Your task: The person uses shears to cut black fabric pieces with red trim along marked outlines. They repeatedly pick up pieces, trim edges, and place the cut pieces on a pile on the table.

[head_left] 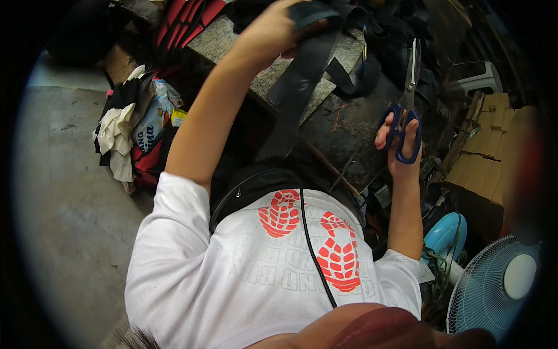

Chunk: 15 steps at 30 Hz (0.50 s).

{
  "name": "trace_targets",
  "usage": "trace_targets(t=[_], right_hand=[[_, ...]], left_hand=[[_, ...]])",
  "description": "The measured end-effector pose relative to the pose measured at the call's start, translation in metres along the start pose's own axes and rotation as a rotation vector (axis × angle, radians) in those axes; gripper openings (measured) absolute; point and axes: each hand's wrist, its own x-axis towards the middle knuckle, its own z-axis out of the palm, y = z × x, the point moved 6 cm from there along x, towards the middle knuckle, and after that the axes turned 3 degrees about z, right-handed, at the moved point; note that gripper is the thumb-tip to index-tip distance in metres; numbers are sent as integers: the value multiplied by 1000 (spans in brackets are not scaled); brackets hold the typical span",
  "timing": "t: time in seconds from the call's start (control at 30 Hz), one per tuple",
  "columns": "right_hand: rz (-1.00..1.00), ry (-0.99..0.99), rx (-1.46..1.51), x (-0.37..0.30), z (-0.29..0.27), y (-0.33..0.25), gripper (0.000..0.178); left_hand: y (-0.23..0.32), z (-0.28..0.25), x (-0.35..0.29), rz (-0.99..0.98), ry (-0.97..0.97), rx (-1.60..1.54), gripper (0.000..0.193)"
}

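My left hand (pixel 278 30) is at the top middle, its fingers closed on a wide black strip (pixel 305 78) of flat, slightly shiny, rubber-like material. The strip hangs down from the hand past the bench edge toward my lap. Some of my left fingertips are behind it. To the right, my right hand (pixel 410 135) has its fingers through the dark blue loops of a pair of scissors (pixel 411 78). The metal blades point up and away and look nearly closed. They are apart from the strip. A curled black strip (pixel 354 78) lies on the bench between my hands.
Under the strip is a speckled grey slab (pixel 224 41) on a dark worktop (pixel 354 131). Red and black pieces (pixel 189 23) are at the far left. Cloth and plastic scraps (pixel 119 131) are piled left. Right are folded cardboard (pixel 485 139) and a fan (pixel 488 285).
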Motion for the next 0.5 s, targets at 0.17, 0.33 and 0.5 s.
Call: trace_targets(t=[0.17,0.33,0.5], right_hand=[[21,0,35,-1,-2,2,63],[16,-5,31,-1,-1,1,62],[6,4,6,0,-3,-1,60]], left_hand=[[-38,11,21,-39,216,902,37],[-6,14,-1,376,395,933,27],[-14,58,-24,633,55,1140,40]])
